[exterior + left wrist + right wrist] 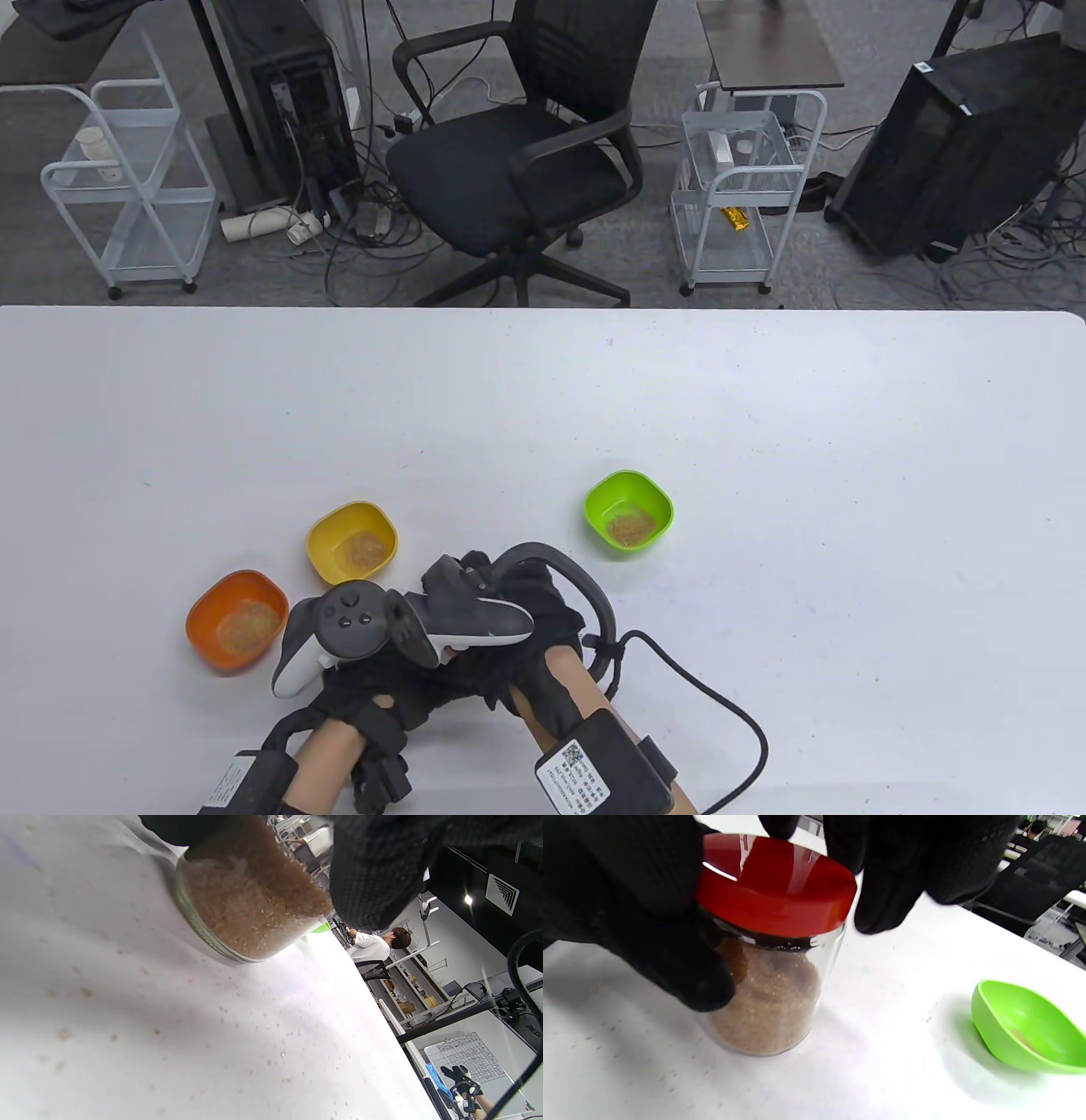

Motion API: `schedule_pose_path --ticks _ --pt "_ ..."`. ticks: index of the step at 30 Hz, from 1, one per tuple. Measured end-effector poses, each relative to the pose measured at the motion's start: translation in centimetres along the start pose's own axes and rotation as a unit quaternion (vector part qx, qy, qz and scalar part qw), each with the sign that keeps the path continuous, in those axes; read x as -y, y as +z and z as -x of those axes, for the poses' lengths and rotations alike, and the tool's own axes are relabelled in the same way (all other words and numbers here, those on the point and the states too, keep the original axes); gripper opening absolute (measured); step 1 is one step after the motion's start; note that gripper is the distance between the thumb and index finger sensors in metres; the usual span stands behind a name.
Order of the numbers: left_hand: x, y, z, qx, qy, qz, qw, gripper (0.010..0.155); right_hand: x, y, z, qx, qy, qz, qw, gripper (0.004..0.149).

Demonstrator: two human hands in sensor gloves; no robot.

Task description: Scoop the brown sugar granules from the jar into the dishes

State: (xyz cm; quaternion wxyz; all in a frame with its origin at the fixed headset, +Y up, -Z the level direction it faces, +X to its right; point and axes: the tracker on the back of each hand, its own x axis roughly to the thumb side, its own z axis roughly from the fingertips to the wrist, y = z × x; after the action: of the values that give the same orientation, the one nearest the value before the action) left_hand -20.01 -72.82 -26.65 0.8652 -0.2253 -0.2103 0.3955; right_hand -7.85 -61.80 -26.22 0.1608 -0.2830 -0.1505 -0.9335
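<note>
The glass jar (768, 1001) of brown sugar (768, 1014) stands upright on the white table (764, 424) near its front edge, right under your two hands, so the table view hides it behind the trackers and only the wrist views show it. Its red lid (776, 887) sits on the mouth, and your right hand (517, 628) comes down over it with curled fingers (891, 899) around the rim, which reads as a grip for turning the cap; whether you are tightening or loosening it cannot be told. Your left hand (373, 679) wraps the glass wall from the side, its fingers (670, 955) curled against the jar, most likely to keep the body from spinning while the lid turns. The jar stays on the table rather than lifted, which lets the surface take the load. Around it, the three dishes lie within easy reach: the yellow dish (352, 542) and orange dish (236, 621) to your left, near each other, and the green dish (629, 514) apart to your right. Each already holds a small heap of granules, so the scooping looks done and this seems to be the closing step. No spoon shows in any view. Loose grains (220, 1010) speckle the table beside the jar.
</note>
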Motion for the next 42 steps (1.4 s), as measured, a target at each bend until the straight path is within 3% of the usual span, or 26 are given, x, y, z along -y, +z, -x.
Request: schedule_pose_path --ticks 4,6,17,22,25,30,35,39,42 --pt "0.0 0.0 0.0 0.0 -0.001 -0.001 1.0 0.113 0.1 -0.2 -0.3 0.003 0.015 0.0 1.0 0.086" --pt "0.0 0.0 0.0 0.0 -0.002 -0.002 1.0 0.113 0.0 -0.2 -0.3 0.01 0.02 0.028 0.999 0.085" --pt "0.1 0.4 -0.2 0.002 -0.011 -0.001 1.0 0.111 -1.0 0.4 0.8 0.003 -0.039 0.067 0.997 0.086" --pt "-1.7 2.4 -0.7 0.014 -0.078 -0.027 0.996 0.114 -1.6 1.9 2.1 0.001 -0.09 0.097 0.991 0.092" --pt "-2.6 3.8 -1.4 0.015 -0.135 -0.039 0.99 0.107 -1.8 3.2 3.0 -0.026 -0.11 0.124 0.986 0.087" --pt "-3.4 6.6 -1.9 -0.007 -0.256 -0.089 0.963 0.095 -3.7 5.8 4.6 -0.104 -0.132 0.141 0.976 0.08" --pt "-4.1 8.5 -2.0 -0.052 -0.336 -0.097 0.935 0.091 -6.6 8.3 5.7 -0.135 -0.174 0.152 0.963 0.08" --pt "-4.1 9.6 -2.4 -0.054 -0.358 -0.122 0.924 0.09 -8.8 9.0 5.6 -0.146 -0.204 0.154 0.956 0.081" --pt "-4.1 9.6 -1.9 -0.047 -0.335 -0.136 0.931 0.089 -10.2 9.0 5.7 -0.158 -0.204 0.172 0.951 0.081"
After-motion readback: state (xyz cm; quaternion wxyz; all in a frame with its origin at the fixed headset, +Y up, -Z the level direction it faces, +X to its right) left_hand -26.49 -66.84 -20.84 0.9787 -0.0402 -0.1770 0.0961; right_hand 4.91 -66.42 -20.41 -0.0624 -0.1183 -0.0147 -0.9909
